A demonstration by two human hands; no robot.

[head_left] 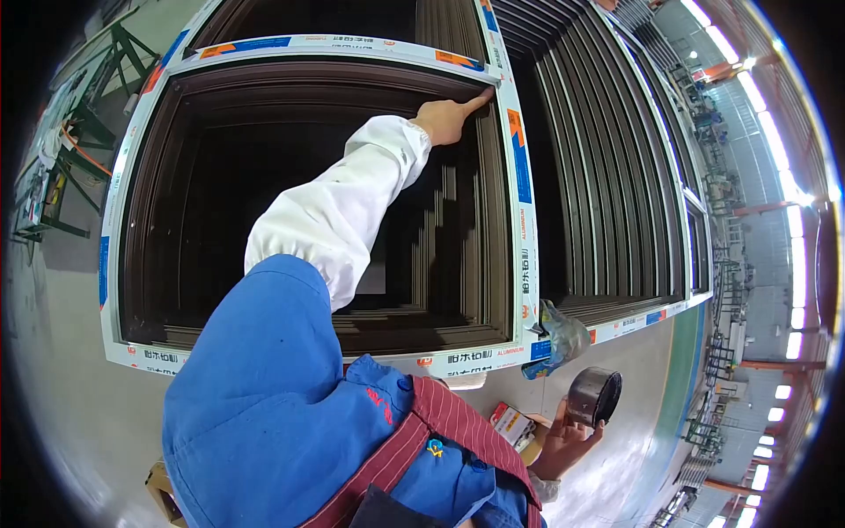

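Observation:
My left hand point(444, 121), in a white sleeve cover point(339, 198), reaches to the far right inner corner of a brown window frame point(493, 220). Its index finger is stretched out with the tip at that corner; the other fingers look curled, and nothing shows in them. The frame's top faces carry white printed protective film. Low on the right, my right hand point(563, 451) holds up a dark round cup-like container point(594, 396) by its side and base. The container is tilted, and its contents cannot be made out.
More frames with dark profiles point(607, 167) are stacked to the right. A crumpled plastic bag point(560, 339) hangs at the near right corner. Below it stands an open box point(515, 427) with packets. A green metal workbench point(66, 167) is at far left.

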